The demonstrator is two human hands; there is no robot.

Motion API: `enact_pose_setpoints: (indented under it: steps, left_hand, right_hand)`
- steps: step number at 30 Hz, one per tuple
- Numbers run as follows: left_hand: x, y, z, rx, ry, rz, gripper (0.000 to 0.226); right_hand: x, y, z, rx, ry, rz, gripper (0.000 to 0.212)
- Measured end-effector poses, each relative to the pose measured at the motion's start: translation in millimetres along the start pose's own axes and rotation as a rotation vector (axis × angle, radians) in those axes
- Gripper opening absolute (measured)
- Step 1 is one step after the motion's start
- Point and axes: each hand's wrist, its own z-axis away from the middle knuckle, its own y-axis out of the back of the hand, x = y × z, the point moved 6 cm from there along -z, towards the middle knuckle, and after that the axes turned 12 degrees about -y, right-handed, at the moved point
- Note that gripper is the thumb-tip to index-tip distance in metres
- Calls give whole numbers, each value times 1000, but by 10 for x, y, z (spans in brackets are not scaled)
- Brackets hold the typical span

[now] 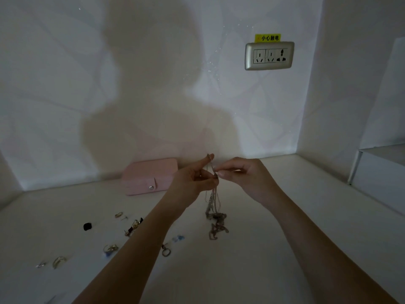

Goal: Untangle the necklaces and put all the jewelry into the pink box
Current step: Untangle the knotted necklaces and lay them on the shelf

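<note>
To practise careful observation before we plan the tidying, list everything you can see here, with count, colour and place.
pink box: one, pink, shut, at the back of the table against the wall.
necklaces: one tangled bunch, silvery, hanging from both hands, lower end reaching the table.
small jewelry pieces: about eight, mostly gold or silver, one black, one blue, scattered on the table's left.
wall socket: one, silver-grey, on the wall at upper right.
yellow label: one, just above the socket.
table: one, white.
left hand: pinches the necklaces.
right hand: pinches the necklaces.
</note>
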Motion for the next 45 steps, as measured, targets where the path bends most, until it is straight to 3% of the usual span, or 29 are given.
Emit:
enact_pose_setpoints:
  steps: [9,13,21,28,33,38,41,45]
  left_hand:
    - [-5,-7,-26,-25,15,-69,56]
    - [16,-9,-33,-79,31,-78,59]
    - [24,21,-31,-80,12,-116,57]
    - [79,27,-58,-10,-55,-101,50]
    - [111,-5,-52,-51,-49,-136,53]
    - [144,23,-17,-121,-7,-118,51]
    - [156,-14,-11,-164,-7,-150,57]
    - [123,-153,8,-197,-38,-208,44]
  right_hand:
    - [-45,-16,76,17,117,308,12]
    - [-86,-56,103,9,135,337,21]
    - [2,-65,48,-24,32,188,12]
    - [19,-89,34,-26,70,69,17]
    - [45,-85,11,-67,33,-29,10]
    - [104,-125,1,-191,-56,-135,15]
    - [96,-119,-15,-210,-69,-329,10]
    - [59,-73,-17,-240,-58,-514,7]
